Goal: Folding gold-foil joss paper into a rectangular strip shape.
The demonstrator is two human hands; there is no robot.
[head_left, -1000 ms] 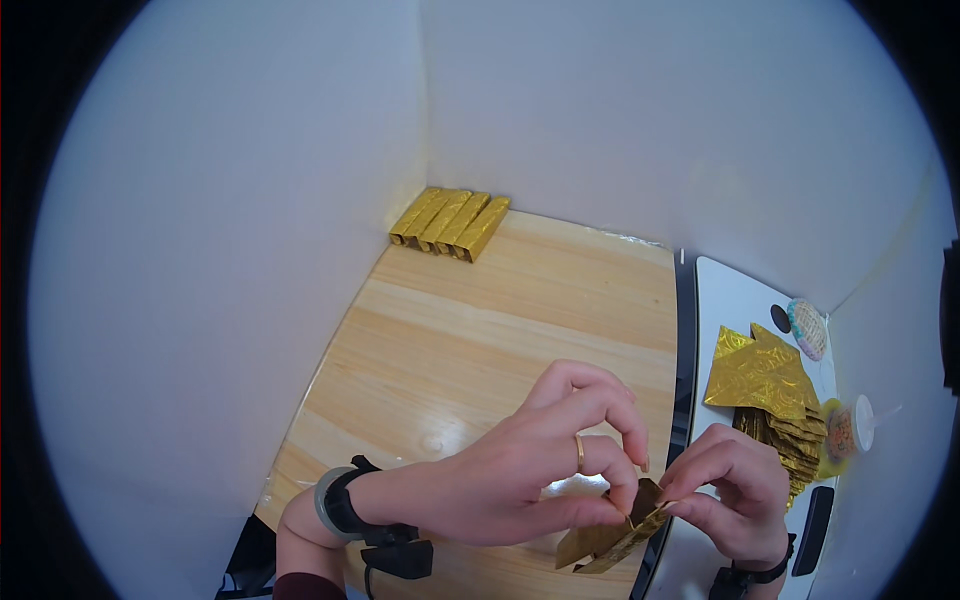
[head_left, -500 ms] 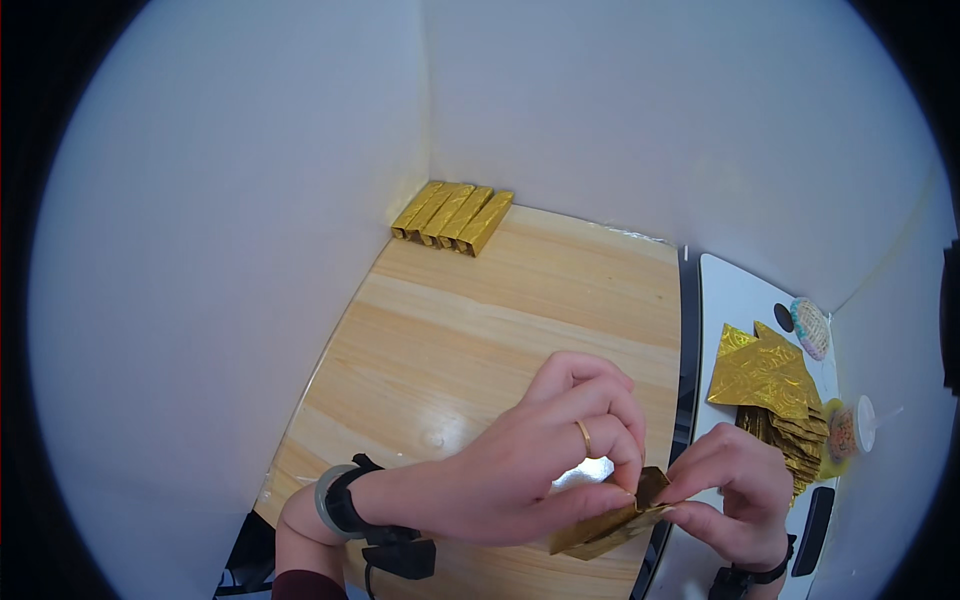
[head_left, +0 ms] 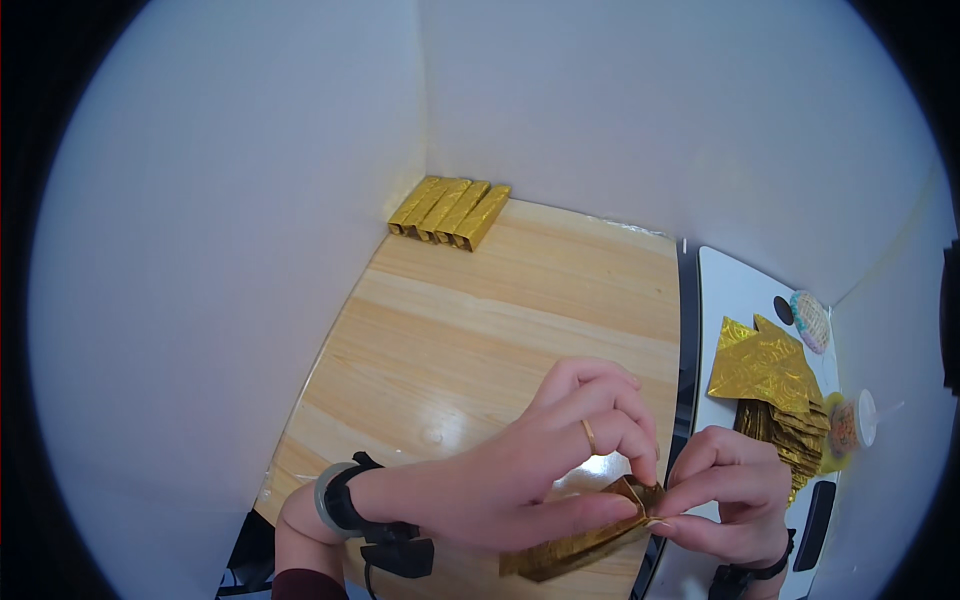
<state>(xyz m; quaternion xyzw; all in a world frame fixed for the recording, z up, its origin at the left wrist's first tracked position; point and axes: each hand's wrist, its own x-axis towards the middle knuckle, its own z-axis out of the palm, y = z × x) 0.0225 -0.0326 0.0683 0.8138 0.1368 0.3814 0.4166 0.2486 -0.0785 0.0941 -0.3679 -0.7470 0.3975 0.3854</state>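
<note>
A folded gold foil paper box (head_left: 575,553), long and narrow, is held low over the front right of the wooden table. My left hand (head_left: 560,455), with a ring on one finger, grips it near its open end, thumb along the near side and a fingertip at the far rim. My right hand (head_left: 730,490) pinches a corner flap of that end between thumb and forefinger. Part of the box is covered by my left hand. At the far left corner, several folded gold paper bars (head_left: 450,212) lie side by side.
On a white board (head_left: 712,285) at the right lies a pile of gold paper sheets (head_left: 768,372). Beside it are a knitted oval pad (head_left: 811,322) and a clear lidded cup (head_left: 848,425) with small bits inside. Pale walls (head_left: 560,100) enclose the left, back and right.
The paper box now extends further left and shows more of its length below my left hand. Its open end has shifted slightly, with both hands still on it.
</note>
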